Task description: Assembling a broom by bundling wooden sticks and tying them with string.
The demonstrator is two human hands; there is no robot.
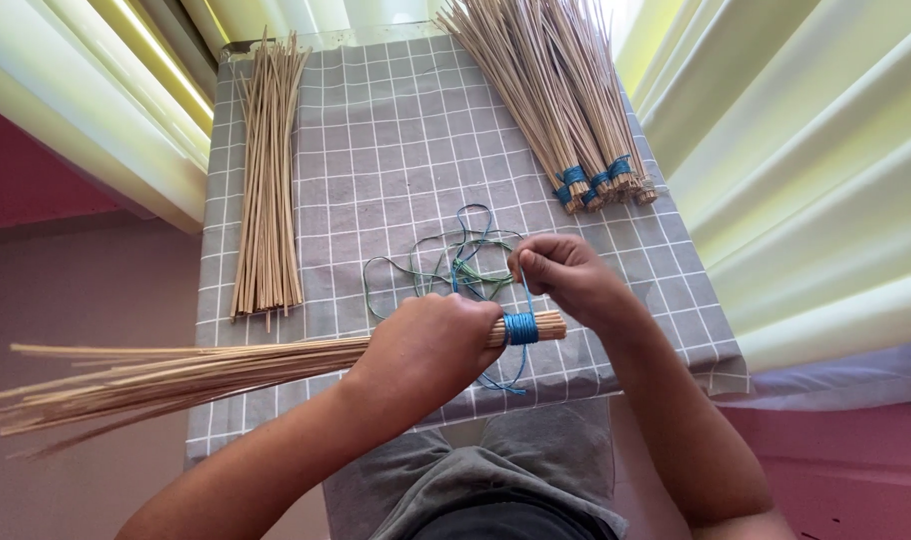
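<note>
Head view: the left hand [426,350] is clenched around a stick bundle [176,375] near its butt end, at 6 o'clock on the checked cloth [396,130]. A blue binding [521,328] already circles it; the right hand [566,275] pinches the blue cord [527,292], apparently mid-wrap. Finished bundles [576,110] lie at 1 o'clock, loose sticks [268,180] at 10, spare cords [446,265] between.

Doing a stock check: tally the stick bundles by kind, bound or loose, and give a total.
Bound with blue cord, finished, at the table's far right: 3
Being bound, gripped by the left hand while the right hand pulls the cord: 1
Loose, unbound pile: 1
Total: 5
</note>
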